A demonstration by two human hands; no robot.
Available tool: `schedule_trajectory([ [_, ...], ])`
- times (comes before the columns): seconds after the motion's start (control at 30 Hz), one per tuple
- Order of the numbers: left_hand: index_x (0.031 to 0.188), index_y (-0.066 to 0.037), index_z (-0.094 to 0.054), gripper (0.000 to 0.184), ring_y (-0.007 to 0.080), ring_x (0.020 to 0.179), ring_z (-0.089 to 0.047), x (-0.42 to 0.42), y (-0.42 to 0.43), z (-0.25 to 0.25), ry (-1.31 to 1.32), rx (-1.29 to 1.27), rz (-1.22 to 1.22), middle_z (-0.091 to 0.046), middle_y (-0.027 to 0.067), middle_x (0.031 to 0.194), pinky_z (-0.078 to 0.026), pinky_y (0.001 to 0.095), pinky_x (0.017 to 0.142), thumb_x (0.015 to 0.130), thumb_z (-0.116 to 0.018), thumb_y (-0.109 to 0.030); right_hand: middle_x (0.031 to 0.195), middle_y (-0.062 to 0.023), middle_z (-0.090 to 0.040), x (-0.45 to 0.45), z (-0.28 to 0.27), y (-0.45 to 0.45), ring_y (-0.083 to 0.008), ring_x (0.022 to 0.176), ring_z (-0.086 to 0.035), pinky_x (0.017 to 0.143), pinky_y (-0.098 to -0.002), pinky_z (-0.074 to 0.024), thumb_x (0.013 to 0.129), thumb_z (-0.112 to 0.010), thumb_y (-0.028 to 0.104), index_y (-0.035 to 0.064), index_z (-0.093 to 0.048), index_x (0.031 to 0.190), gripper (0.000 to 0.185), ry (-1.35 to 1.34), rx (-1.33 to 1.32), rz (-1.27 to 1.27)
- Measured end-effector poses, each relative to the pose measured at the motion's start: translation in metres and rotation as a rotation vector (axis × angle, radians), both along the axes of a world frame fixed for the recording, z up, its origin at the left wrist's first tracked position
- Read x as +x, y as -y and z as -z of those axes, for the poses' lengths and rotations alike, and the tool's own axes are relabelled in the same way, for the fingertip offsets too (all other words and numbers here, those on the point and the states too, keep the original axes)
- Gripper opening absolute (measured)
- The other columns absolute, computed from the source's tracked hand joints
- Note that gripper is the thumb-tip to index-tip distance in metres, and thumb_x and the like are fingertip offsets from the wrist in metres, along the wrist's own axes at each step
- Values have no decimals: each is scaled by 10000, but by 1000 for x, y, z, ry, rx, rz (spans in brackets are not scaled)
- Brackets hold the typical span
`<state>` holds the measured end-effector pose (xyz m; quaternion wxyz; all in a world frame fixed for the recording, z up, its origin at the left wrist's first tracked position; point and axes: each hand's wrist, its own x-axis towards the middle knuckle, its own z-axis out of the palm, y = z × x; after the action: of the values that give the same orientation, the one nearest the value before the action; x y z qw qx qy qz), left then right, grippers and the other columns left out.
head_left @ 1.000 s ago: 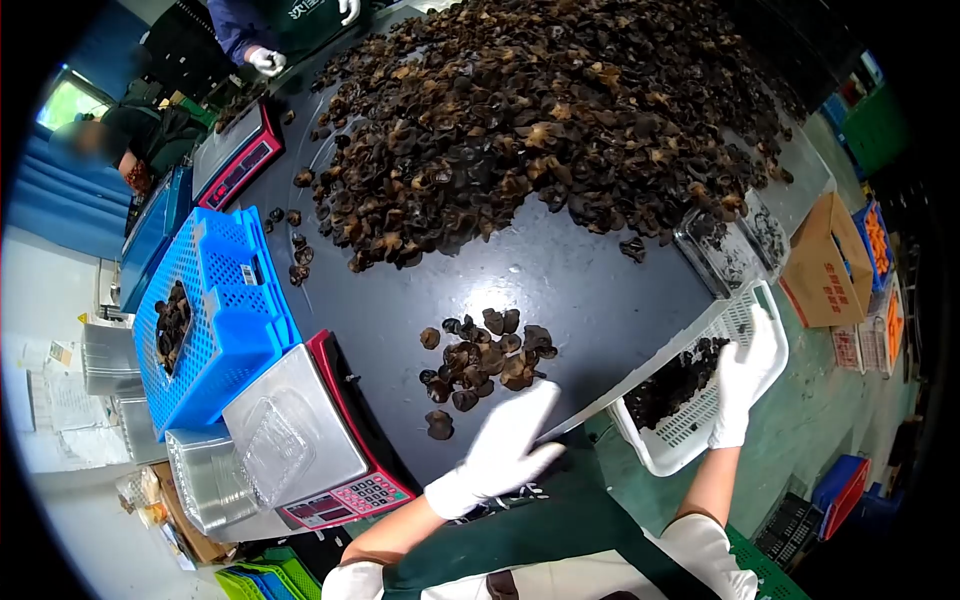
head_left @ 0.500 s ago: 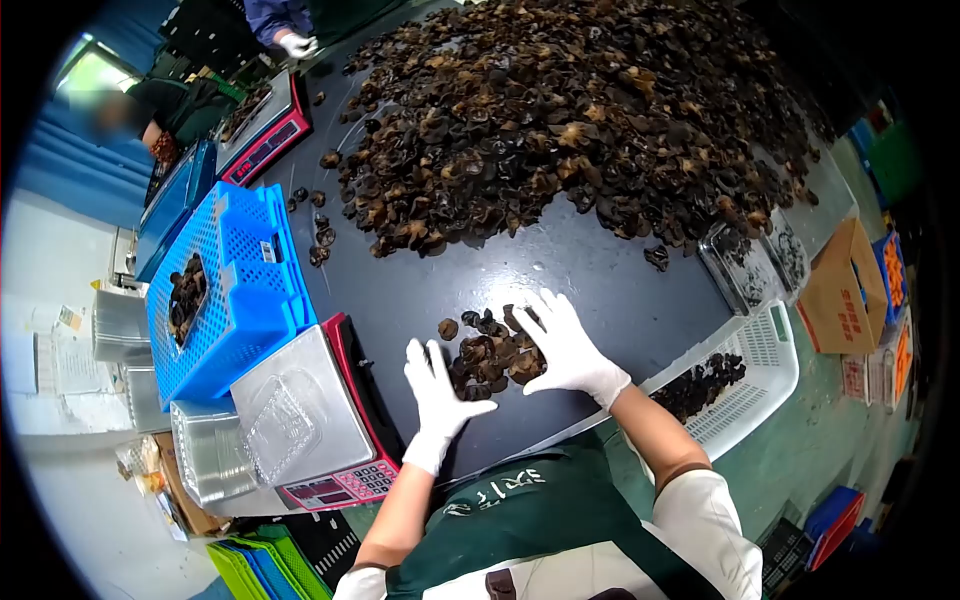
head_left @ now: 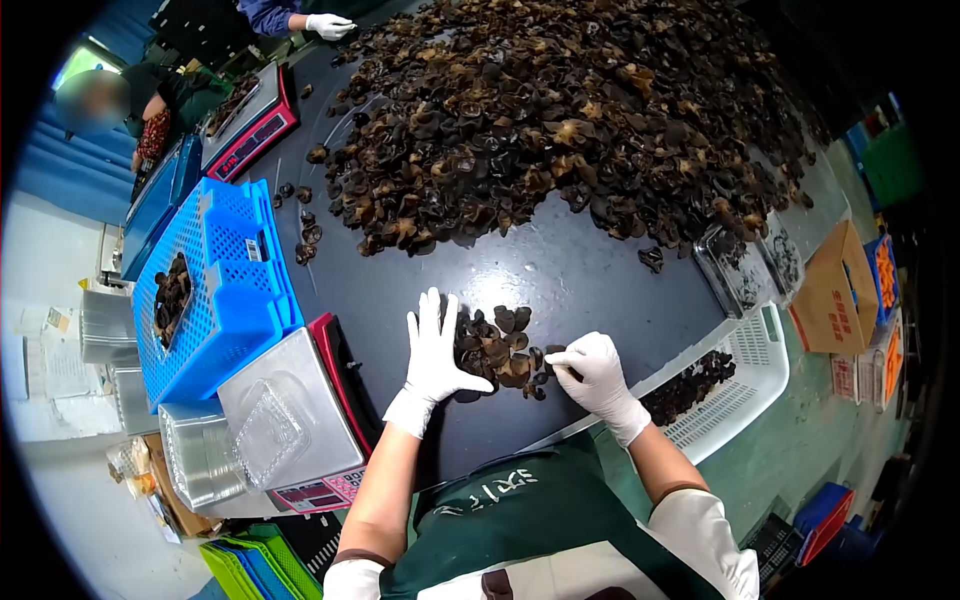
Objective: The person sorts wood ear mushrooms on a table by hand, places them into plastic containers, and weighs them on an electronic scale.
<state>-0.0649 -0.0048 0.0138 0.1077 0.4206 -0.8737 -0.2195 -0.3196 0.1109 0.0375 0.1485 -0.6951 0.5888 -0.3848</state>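
A small group of dark brown mushroom pieces (head_left: 507, 350) lies on the grey table (head_left: 610, 285). My left hand (head_left: 433, 355), in a white glove, rests along the left side of the group with its fingers spread and its thumb below the pieces. Just right of the group is my gloved right hand (head_left: 594, 375), its thumb and forefinger pinched on a small dark piece. Beyond both hands rises a large heap of the same pieces (head_left: 540, 130).
To the left are a scale (head_left: 290, 400) bearing a clear tray, stacked clear trays (head_left: 200, 455) and a blue crate (head_left: 215, 290). A white basket (head_left: 770, 370) with dark bits stands right. A co-worker's gloved hand (head_left: 328, 26) is at the far edge.
My right hand has moved right, off the small group, and closed into a pinch. My left hand has risen slightly along the group's left side, fingers still spread. The co-worker's hand has shifted right.
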Motion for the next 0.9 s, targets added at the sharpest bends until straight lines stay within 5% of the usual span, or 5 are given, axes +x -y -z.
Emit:
schedule_trajectory([
  [0.27,1480,-156,-344,1289,433,1423,-188,-25,6,-12,257,42,241,-260,197,1534,-74,624,1127,428,-677,-824,855,-8,-603,26,0,-16,-203,935,-520,884,-399,-349,706,-728,372,150,-693,967,345,-379,182,-155],
  [0.53,1478,-47,-288,1317,487,1397,-173,11,-25,-32,80,-91,-100,-204,296,1503,-108,634,1104,469,-735,-766,835,-43,-611,-17,-16,-20,-273,835,-571,804,-390,-431,629,-681,87,102,-591,709,121,105,12,141],
  [0.6,1490,-35,-238,1370,489,1399,-163,23,-40,-18,81,-91,-256,-187,307,1503,-110,642,1099,446,-756,-754,1090,-119,-607,-25,5,-31,-342,1058,-544,957,-438,-397,634,-745,158,90,-638,918,311,41,100,97],
  [0.7,1510,-24,-142,1380,457,1419,-145,34,-45,10,126,8,-471,-143,312,1523,-82,612,1117,490,-778,-702,1467,-215,-329,-14,13,-27,-449,1359,-282,1115,-520,-242,524,-873,373,43,-379,1413,1068,-262,318,27],
  [0.9,1450,28,-286,1280,459,1373,-227,12,-15,14,-65,-44,-116,-233,304,1496,-143,537,1133,491,-812,-638,1491,-244,-287,11,20,42,-469,1357,-279,1118,-544,-244,495,-850,438,16,-374,1415,1118,-126,125,-256],
])
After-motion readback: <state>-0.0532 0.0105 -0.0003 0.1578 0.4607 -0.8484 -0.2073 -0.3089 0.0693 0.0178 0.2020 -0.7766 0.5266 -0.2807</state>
